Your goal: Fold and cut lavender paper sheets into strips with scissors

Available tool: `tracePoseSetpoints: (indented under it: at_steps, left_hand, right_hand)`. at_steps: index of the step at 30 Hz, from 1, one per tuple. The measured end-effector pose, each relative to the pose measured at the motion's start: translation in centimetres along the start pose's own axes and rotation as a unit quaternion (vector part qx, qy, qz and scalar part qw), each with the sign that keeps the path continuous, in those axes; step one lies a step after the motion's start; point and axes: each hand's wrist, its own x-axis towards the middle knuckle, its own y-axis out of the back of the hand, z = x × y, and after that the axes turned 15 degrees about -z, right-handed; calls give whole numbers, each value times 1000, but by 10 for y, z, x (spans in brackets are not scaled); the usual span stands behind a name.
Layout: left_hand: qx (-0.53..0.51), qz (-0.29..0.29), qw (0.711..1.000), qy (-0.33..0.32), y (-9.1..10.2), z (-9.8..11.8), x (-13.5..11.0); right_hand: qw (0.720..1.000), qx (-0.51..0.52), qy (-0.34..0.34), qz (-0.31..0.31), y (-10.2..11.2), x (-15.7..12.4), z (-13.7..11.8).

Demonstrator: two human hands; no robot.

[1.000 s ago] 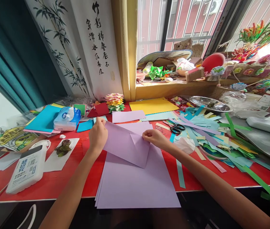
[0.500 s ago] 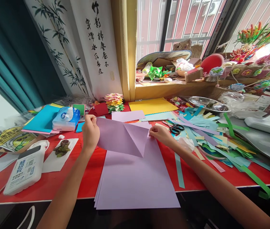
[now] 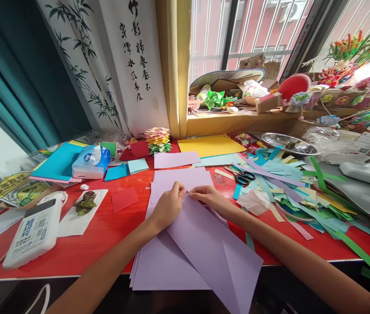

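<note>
Both hands pinch the far end of a creased sheet of purple paper (image 3: 214, 244), fingertips close together. My left hand (image 3: 170, 203) grips its upper left corner, and my right hand (image 3: 209, 198) holds the edge just beside it. The sheet slants toward me to the lower right, its near corner past the table edge, with a fold line running down it. Beneath lies a stack of purple paper (image 3: 159, 270), partly covered by the held sheet. A smaller purple piece (image 3: 176, 160) rests beyond the stack.
Black-handled scissors (image 3: 244, 176) and a heap of paper strips (image 3: 283, 187) lie to the right, near a crumpled tissue (image 3: 255, 201). Leftward are a red paper square (image 3: 124, 199), blue squares (image 3: 117, 172), a tissue pack (image 3: 91, 162) and a white device (image 3: 32, 233). Yellow paper (image 3: 211, 145) lies behind.
The purple sheet has been turned and swung toward me. My left hand moved right and my right hand slightly left, so they now meet. The red and blue squares have come into sight.
</note>
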Motion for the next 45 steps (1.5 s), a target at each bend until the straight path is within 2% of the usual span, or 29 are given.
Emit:
tracePoseSetpoints:
  at_steps: [9, 16, 26, 40, 45]
  left_hand:
    - [29, -24, 999, 3, -3, 1, -3]
    - [61, -9, 998, 2, -5, -2, -1]
    - [164, 22, 986, 5, -7, 0, -1]
    - [199, 58, 978, 5, 8, 2, -2]
    - [205, 94, 974, 17, 17, 1, -2]
  right_hand:
    - [996, -65, 32, 47, -2, 4, 7]
    - [990, -113, 61, 58, -1, 4, 9]
    - [988, -123, 42, 87, -4, 3, 6]
    - [990, -111, 47, 67, 4, 3, 2]
    - [990, -118, 40, 64, 3, 0, -2]
